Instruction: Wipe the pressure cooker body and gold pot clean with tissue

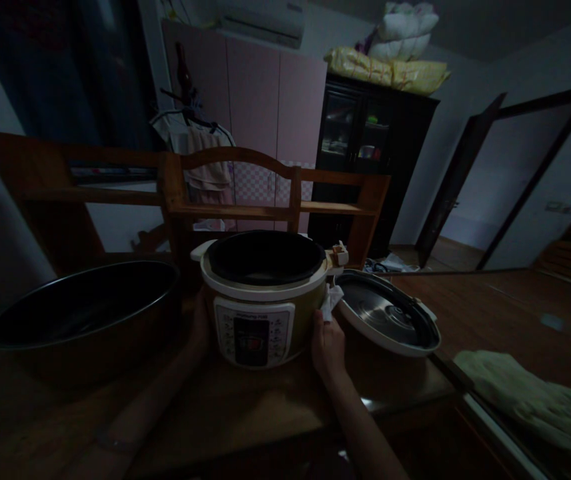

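An electric pressure cooker (258,313) stands open on the wooden table (245,413), its dark inner pot showing. Its lid (388,317) lies inner side up just to the right. My right hand (328,343) is closed on a small white cloth (331,300) and presses it against the cooker's right side. My left hand (196,330) rests against the cooker's left side in deep shadow; its fingers are hard to make out.
A large dark metal basin (82,313) sits at the left of the table. A wooden shelf rack (265,200) stands behind the cooker. A pale cloth (530,393) lies at lower right. A dark cabinet (370,147) and an open doorway are farther back.
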The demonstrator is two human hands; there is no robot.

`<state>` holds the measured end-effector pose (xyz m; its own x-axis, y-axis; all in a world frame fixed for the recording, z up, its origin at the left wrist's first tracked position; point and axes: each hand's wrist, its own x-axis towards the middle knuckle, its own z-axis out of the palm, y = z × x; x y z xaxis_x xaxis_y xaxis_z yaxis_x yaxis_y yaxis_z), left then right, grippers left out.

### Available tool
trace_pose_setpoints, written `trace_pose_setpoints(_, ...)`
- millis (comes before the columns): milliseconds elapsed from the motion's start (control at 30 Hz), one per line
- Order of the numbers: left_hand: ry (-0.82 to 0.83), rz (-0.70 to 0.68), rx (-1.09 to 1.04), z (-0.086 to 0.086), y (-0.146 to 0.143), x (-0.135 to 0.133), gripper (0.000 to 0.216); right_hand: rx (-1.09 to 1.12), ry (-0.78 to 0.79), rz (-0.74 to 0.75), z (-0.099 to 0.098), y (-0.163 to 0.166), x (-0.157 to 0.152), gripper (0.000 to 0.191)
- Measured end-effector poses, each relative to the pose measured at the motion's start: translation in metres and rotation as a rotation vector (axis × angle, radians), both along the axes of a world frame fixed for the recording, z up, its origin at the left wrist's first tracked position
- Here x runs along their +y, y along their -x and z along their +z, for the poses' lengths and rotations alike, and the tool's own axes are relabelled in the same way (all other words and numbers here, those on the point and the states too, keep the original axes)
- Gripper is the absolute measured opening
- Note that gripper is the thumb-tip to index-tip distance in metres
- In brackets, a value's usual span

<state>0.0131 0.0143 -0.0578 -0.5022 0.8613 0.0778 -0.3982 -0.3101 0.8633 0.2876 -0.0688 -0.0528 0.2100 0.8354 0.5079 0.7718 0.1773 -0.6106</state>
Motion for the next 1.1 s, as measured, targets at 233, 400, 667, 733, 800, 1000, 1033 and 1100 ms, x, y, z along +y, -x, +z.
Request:
trace_pose_setpoints(233, -0.004, 0.004, -0.022, 0.000, 0.000, 0.000, 0.044, -0.175, 0.216, -0.125, 0.008, -0.001, -0.004, 0.087)
trace_pose_setpoints(400, -0.008, -0.008, -0.025, -0.004, 0.002, 0.002, 0.042, -0.262, 0.280, -0.138, 0.011, -0.002, -0.006, 0.083)
trace_pose_setpoints(667, 0.024, -0.027, -0.023, 0.000, 0.001, 0.001, 0.043, -0.280, 0.268, -0.118, 0.005, -0.005, -0.004, 0.084)
trace_pose_setpoints(733, 0.026, -0.030, -0.018, 0.002, 0.000, -0.001, 0.045, -0.264, 0.231, -0.093, 0.003, -0.005, -0.003, 0.085)
trace_pose_setpoints(800, 0.023, -0.026, -0.012, 0.002, -0.001, -0.003, 0.047, -0.236, 0.181, -0.058, 0.002, -0.006, -0.003, 0.086)
trace_pose_setpoints(1000, 0.020, -0.017, -0.011, 0.001, 0.000, -0.001, 0.043, -0.140, -0.020, 0.068, -0.002, -0.006, -0.001, 0.077)
trace_pose_setpoints(1033, 0.016, -0.013, -0.010, 0.000, 0.000, 0.000, 0.042, -0.114, -0.058, 0.086, -0.002, -0.006, -0.001, 0.075)
trace_pose_setpoints(1100, 0.015, -0.012, -0.011, -0.001, 0.001, 0.002, 0.041, -0.043, -0.137, 0.125, -0.004, -0.005, 0.001, 0.071)
